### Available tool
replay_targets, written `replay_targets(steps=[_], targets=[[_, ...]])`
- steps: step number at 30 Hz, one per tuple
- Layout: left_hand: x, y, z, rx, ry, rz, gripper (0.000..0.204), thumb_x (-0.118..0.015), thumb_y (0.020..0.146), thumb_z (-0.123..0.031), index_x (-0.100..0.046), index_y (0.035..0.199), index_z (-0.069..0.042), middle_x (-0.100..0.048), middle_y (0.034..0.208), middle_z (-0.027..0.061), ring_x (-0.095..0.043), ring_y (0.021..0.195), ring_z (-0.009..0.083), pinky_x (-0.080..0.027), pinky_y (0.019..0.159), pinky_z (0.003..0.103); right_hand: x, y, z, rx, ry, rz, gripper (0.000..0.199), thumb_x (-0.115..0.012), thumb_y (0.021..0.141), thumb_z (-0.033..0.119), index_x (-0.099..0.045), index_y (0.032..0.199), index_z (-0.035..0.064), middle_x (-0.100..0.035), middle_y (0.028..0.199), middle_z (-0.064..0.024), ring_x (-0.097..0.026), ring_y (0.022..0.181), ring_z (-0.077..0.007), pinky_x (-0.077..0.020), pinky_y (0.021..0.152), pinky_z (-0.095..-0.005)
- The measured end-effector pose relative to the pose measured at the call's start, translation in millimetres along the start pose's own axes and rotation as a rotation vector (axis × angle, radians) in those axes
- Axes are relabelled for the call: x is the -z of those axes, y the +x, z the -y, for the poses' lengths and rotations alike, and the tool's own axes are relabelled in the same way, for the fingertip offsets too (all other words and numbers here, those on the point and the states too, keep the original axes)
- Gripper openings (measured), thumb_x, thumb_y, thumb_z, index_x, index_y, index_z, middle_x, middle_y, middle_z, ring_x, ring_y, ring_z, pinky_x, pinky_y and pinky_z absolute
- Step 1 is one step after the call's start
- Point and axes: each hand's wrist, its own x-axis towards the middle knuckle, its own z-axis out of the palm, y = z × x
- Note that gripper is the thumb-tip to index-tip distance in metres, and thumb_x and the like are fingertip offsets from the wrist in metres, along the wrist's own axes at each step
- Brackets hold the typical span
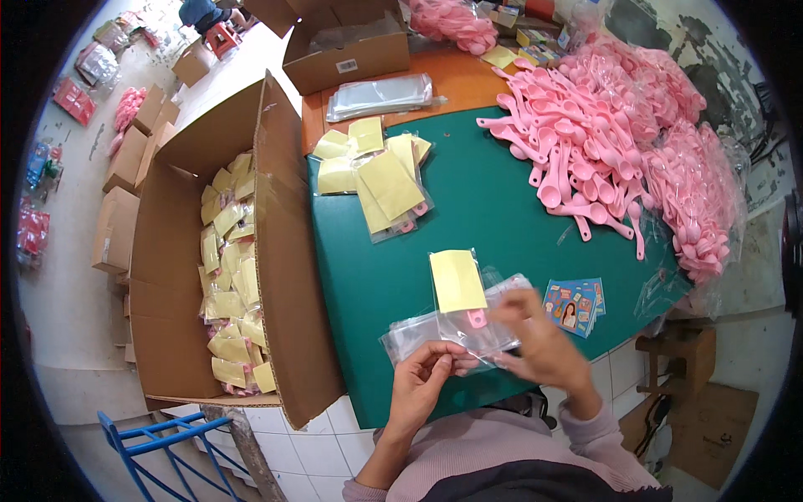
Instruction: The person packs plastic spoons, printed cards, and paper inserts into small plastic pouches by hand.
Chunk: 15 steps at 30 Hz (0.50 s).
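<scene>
A clear plastic bag (pixel 456 325) lies over a stack of empty clear bags (pixel 410 333) at the table's near edge. Inside it are a yellow card (pixel 457 281) and a pink spoon (pixel 477 318), of which only the handle end shows. My left hand (pixel 424 376) pinches the bag's near edge between thumb and fingers. Beside the spoon handle, my right hand (pixel 539 335) is smeared by motion, so its fingers are unclear. Picture cards (pixel 574 306) lie in a small pile just right of that hand.
Pink measuring spoons (pixel 577 134) are heaped at the far right, with bagged spoons (pixel 698 201) behind. Filled bags with yellow cards (pixel 389 188) lie far left on the green table (pixel 468 192). A tall cardboard box (pixel 288 276) of similar packs borders the table's left side.
</scene>
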Motion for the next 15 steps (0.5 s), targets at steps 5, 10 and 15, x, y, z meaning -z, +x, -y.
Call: replay_targets(steps=[5,10,15], targets=[[11,-6,-12,0.03,-0.018,0.09,0.016,-0.047,0.089,-0.001,-0.05,0.103,0.003,-0.062,0.09,0.0126,-0.063,0.085,0.018,-0.051,0.075,0.03,-18,-6,-10,-0.018,0.152,-0.123,0.03,-0.074,0.061,-0.001,-0.059,0.087,0.0047,-0.049,0.093,-0.0097,-0.056,0.082,-0.0206,-0.0493,0.065,-0.0293],[10,-1,-9,-0.087,0.6,-0.008,0.025,-0.056,0.08,0.006,-0.051,0.104,0.0,-0.062,0.092,0.0103,-0.064,0.082,0.0164,-0.053,0.066,0.027,-18,-10,-17,-0.013,0.253,-0.036,0.023,-0.075,0.062,0.002,-0.06,0.081,0.0023,-0.05,0.091,-0.0076,-0.057,0.077,-0.0172,-0.0501,0.067,-0.0262],[16,1,-3,-0.114,0.705,0.015,0.014,-0.062,0.078,0.003,-0.056,0.09,0.002,-0.062,0.092,0.0066,-0.061,0.081,0.0123,-0.052,0.07,0.025,-10,-15,-12,-0.186,0.312,0.023,0.017,-0.07,0.067,0.0,-0.06,0.08,0.0013,-0.05,0.092,-0.007,-0.056,0.079,-0.0147,-0.0497,0.066,-0.0253]])
